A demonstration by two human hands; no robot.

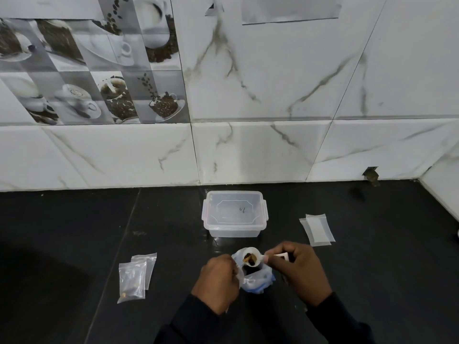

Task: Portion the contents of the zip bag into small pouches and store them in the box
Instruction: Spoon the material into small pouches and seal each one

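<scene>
Just in front of the clear box [234,214] on the black bench [74,232], the left grip [218,281] pinches the zip bag [260,276]. The right grip [298,271] pinches a white scoop [251,250] of brown bits above the bag. Small pouches [135,276] lie left of the box, other pouches [318,229] right of it.

Box [234,214] lidded, blocking entry; bare counter [173,219] between pouches [136,275] and box.

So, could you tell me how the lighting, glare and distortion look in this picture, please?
Head view: wide-angle bending curves the wall seams toward the edges; the glossy black counter faintly mirrors the box and darkens at lower left; the left hand, right hand, scoop and bag look slightly soft; wall light is even, no harsh glare.
</scene>
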